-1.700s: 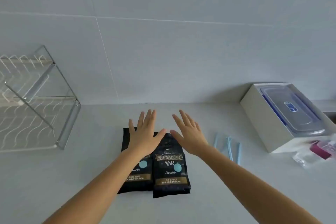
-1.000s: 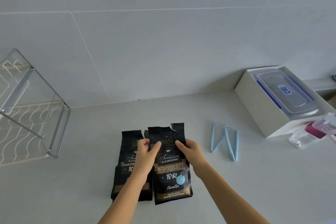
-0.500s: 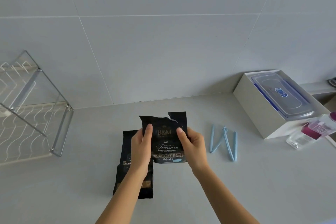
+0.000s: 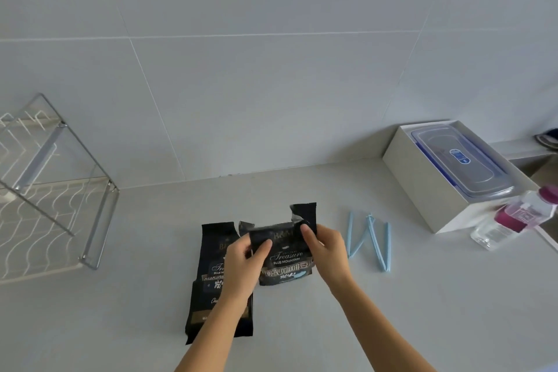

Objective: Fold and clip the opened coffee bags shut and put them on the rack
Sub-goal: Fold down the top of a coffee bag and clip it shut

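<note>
Black foil coffee bag (image 4: 283, 263), torn open: held upright between both hands just above the counter (image 4: 422, 311). Left hand (image 4: 241, 266) pinches its upper left edge, thumb in front; right hand (image 4: 327, 248) pinches the upper right, the torn flap standing above its fingertips (image 4: 306, 228). Second coffee bag (image 4: 217, 287): flat, under the left wrist. Blue clips (image 4: 370, 241): just right of the right hand. Wire rack (image 4: 51, 199): far left. Step judged: folding the top over, barely begun. Next: roll the mouth flat and pin it one-handed, freeing the right for a clip.
</note>
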{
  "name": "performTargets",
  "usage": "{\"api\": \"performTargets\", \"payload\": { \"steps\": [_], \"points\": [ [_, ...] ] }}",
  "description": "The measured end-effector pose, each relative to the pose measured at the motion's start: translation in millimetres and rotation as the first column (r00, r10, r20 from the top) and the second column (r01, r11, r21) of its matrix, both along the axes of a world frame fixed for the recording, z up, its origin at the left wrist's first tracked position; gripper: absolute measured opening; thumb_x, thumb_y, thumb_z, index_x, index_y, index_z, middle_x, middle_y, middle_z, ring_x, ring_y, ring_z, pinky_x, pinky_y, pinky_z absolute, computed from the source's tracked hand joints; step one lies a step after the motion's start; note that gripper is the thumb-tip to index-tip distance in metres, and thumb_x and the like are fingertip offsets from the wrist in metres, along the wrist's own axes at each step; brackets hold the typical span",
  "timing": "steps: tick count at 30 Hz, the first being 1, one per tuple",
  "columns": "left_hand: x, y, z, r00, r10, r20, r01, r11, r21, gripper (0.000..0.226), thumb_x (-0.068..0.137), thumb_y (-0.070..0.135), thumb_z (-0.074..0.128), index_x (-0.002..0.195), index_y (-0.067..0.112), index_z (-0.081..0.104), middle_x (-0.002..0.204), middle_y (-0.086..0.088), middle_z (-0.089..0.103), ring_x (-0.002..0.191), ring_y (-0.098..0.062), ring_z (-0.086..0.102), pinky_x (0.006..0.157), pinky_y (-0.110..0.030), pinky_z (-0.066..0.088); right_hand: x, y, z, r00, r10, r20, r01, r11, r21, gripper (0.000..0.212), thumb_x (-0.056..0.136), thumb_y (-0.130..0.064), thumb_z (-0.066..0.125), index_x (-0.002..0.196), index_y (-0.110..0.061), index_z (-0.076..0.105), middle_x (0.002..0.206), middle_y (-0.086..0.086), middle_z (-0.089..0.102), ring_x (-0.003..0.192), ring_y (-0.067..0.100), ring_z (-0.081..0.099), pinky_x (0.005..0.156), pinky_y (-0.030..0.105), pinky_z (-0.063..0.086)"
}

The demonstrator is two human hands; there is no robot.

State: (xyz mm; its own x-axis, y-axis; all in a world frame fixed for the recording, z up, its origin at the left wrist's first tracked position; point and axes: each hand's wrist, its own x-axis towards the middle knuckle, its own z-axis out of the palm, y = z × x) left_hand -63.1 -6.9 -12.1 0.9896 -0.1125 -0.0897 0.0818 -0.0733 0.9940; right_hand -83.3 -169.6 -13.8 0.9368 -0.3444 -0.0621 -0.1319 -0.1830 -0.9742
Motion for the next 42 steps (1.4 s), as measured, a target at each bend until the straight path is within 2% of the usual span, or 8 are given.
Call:
{"api": "performTargets", "payload": {
  "steps": [4, 7, 11, 15, 20, 32, 35, 42],
  "points": [
    [3.6, 4.2, 1.0, 0.999, -0.014, -0.048, 0.014, 1.000, -0.011, 0.013, 0.084, 0.017, 0.064, 0.082, 0.029, 0.068, 0.084, 0.005, 0.074, 0.087, -0.011, 0.069, 0.065, -0.018, 0.054, -3.8, -0.7, -4.8, 0.999, 0.042, -0.017, -0.041, 0.997, 0.062, 0.034, 0.092, -0.028, 0.058, 0.066, -0.005, 0.059, 0.063, 0.012, 0.057, 0.064, 0.021, 0.054, 0.057, 0.035, 0.044],
    [-1.1, -0.6, -5.9, 0.995, -0.034, -0.098, 0.033, 0.999, -0.017, 0.014, 0.085, 0.016, 0.064, 0.082, 0.029, 0.069, 0.087, 0.003, 0.074, 0.089, -0.013, 0.068, 0.067, -0.019, 0.054, -1.7, -2.1, -9.6, 0.996, 0.011, -0.088, -0.004, 0.997, 0.074, 0.040, 0.091, -0.025, 0.059, 0.062, 0.002, 0.049, 0.061, 0.009, 0.046, 0.063, 0.020, 0.043, 0.059, 0.034, 0.034],
    [7.0, 6.7, -5.1, 0.996, -0.022, -0.089, 0.020, 1.000, -0.022, 0.012, 0.083, 0.023, 0.065, 0.080, 0.033, 0.070, 0.084, 0.006, 0.075, 0.084, -0.008, 0.069, 0.063, -0.018, 0.055, 0.0, -5.9, -1.5, 0.997, 0.058, -0.051, -0.053, 0.994, 0.094, 0.028, 0.092, -0.025, 0.059, 0.068, -0.012, 0.066, 0.061, -0.004, 0.063, 0.062, 0.011, 0.058, 0.057, 0.024, 0.046],
    [5.7, 7.1, -11.6, 0.983, -0.046, -0.178, 0.044, 0.999, -0.012, 0.008, 0.086, 0.026, 0.061, 0.086, 0.025, 0.069, 0.089, 0.005, 0.074, 0.084, -0.008, 0.069, 0.056, -0.010, 0.051, 2.6, -5.5, -2.1, 0.989, 0.073, -0.132, -0.063, 0.995, 0.083, 0.043, 0.092, -0.027, 0.057, 0.075, 0.013, 0.055, 0.067, 0.013, 0.054, 0.064, 0.022, 0.050, 0.061, 0.036, 0.039],
    [7.1, 8.9, -7.1, 0.991, -0.064, -0.115, 0.065, 0.998, 0.004, 0.016, 0.087, 0.020, 0.061, 0.081, 0.034, 0.067, 0.082, 0.010, 0.075, 0.084, -0.006, 0.069, 0.058, -0.012, 0.053, 3.8, -5.4, 2.8, 0.992, 0.088, -0.087, -0.081, 0.994, 0.078, 0.045, 0.093, -0.027, 0.056, 0.080, 0.016, 0.052, 0.069, 0.014, 0.054, 0.066, 0.023, 0.050, 0.061, 0.038, 0.038],
    [-10.7, 2.9, -15.4, 0.998, -0.048, -0.034, 0.046, 0.998, -0.052, 0.009, 0.084, 0.023, 0.064, 0.084, 0.027, 0.072, 0.086, 0.002, 0.075, 0.084, -0.014, 0.070, 0.069, -0.029, 0.059, -12.8, -9.9, -14.8, 1.000, 0.014, -0.002, -0.014, 0.997, 0.081, 0.034, 0.091, -0.030, 0.057, 0.070, -0.004, 0.056, 0.060, 0.002, 0.057, 0.058, 0.016, 0.054, 0.053, 0.032, 0.044],
    [-5.2, -1.1, -19.1, 1.000, 0.000, 0.002, 0.000, 0.996, 0.093, 0.007, 0.085, 0.025, 0.063, 0.082, 0.024, 0.069, 0.082, 0.001, 0.074, 0.084, -0.016, 0.068, 0.073, -0.035, 0.058, -14.4, -3.8, -18.1, 0.999, -0.005, -0.039, 0.011, 0.988, 0.157, 0.025, 0.093, -0.025, 0.056, 0.073, -0.013, 0.064, 0.066, -0.001, 0.067, 0.066, 0.015, 0.064, 0.055, 0.026, 0.052],
    [1.2, 0.9, -28.6, 0.975, -0.157, -0.155, 0.182, 0.969, 0.167, 0.026, 0.076, 0.033, 0.072, 0.099, 0.034, 0.058, 0.098, 0.016, 0.064, 0.091, -0.001, 0.061, 0.061, -0.011, 0.049, -18.8, -5.8, -24.0, 0.977, 0.187, -0.100, -0.165, 0.967, 0.196, 0.018, 0.075, -0.027, 0.077, 0.089, -0.025, 0.065, 0.080, -0.005, 0.076, 0.079, 0.012, 0.072, 0.061, 0.019, 0.056]
  ]
}}
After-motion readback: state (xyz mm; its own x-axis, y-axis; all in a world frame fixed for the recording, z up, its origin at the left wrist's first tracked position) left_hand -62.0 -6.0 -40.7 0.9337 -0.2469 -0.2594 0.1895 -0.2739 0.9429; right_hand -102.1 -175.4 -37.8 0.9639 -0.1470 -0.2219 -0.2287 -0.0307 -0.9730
